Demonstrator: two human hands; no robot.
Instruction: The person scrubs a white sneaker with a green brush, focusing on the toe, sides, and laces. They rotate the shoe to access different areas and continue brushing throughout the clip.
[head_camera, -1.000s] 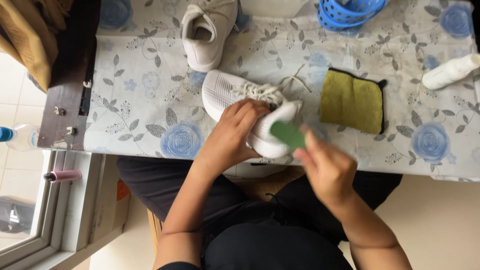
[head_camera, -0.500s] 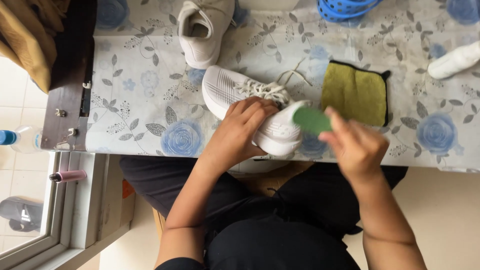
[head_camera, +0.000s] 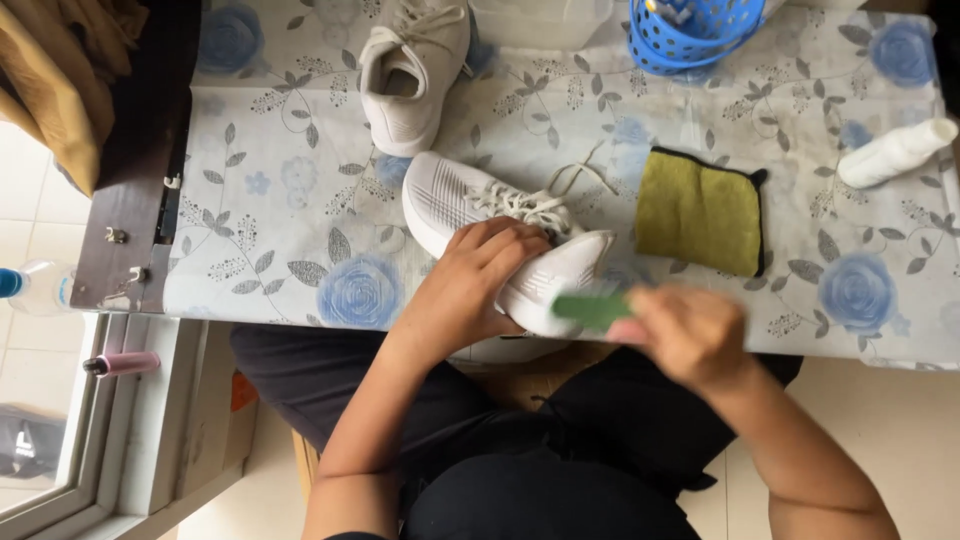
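Head view: left hand (head_camera: 480, 285) clamps white sneaker (head_camera: 510, 250) at table's (head_camera: 280, 200) near edge; right hand (head_camera: 685, 330) grips green brush (head_camera: 592, 308) (blurred), now drawn back off the heel — scrubbing continues.

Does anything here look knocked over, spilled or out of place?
Only small things. The white bottle lies on its side at the table's right edge, with no spill visible. The white shoe under the left hand overhangs the table's near edge, laces loose. The right hand, holding something green, is blurred.

Green brush (head_camera: 592, 308) — now lower, at the heel
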